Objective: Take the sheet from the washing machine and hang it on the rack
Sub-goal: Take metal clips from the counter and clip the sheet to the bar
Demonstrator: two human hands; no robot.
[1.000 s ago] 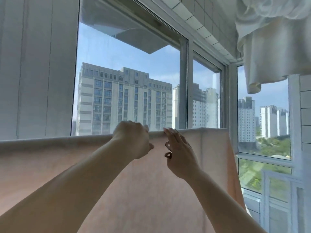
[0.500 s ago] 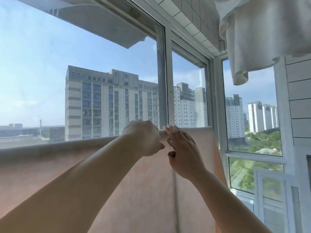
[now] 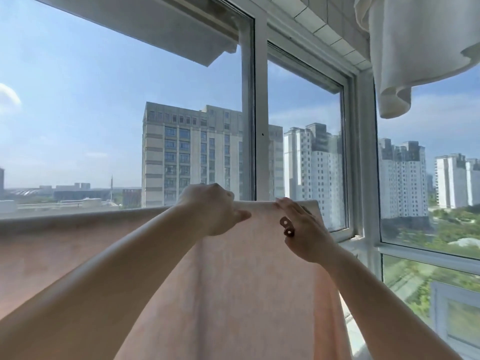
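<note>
Head camera is showing me at the hanging step: the pink sheet (image 3: 246,281) is already draped over a rail I cannot actually see, its top fold running level just below the window frame (image 3: 254,113), and I am judging that only the spreading is left. My left hand (image 3: 210,210) is curling over that fold, fingers clenched on the sheet with the thumb pressing the near face. My right hand (image 3: 302,229) is lying just beside it toward the window's corner, fingers released and flat against the cloth, grasping nothing. Next I am expecting to slide the hands apart along the fold, keeping the edge level so the cloth is not bunching. I am counting one pink sheet, one white cloth (image 3: 415,48) hanging above the window frame, two hands
</note>
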